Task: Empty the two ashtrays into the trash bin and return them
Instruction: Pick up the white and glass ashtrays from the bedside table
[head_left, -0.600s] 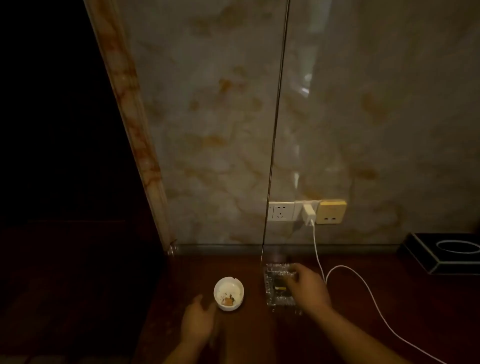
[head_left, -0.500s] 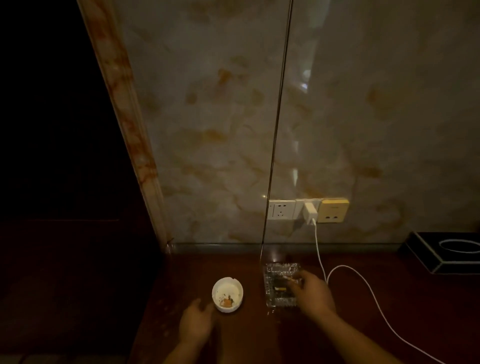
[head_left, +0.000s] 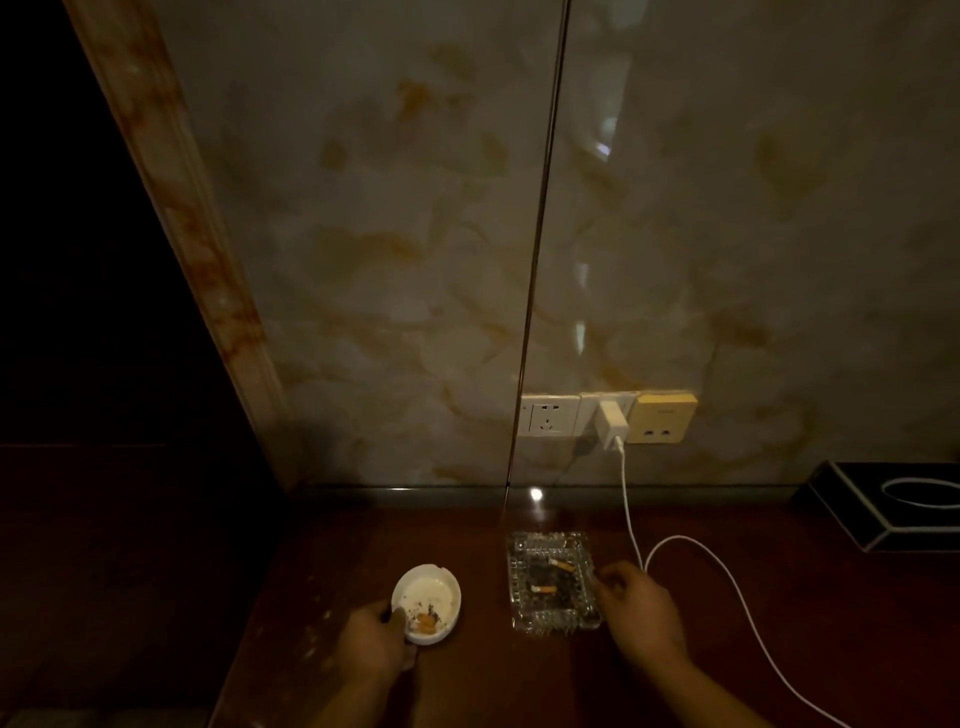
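Two ashtrays sit on the dark, glossy reddish wood table (head_left: 675, 691) in front of me. At about seven o'clock from the frame's centre is a round white ceramic ashtray (head_left: 427, 604), smooth, with notches in its rim, holding grey ash flecks and an orange butt. My left hand (head_left: 371, 642) has its thumb over the near rim, closed on the ashtray. At six o'clock sits a rectangular clear glass ashtray (head_left: 551, 579), its thick walls ribbed and faceted, with dark ash and two cigarette butts inside. My right hand (head_left: 641, 616) has curled fingers touching its right edge; I cannot tell whether it grips. A white cable (head_left: 724, 571) loops just beside it, below the marbled wall (head_left: 389, 260).
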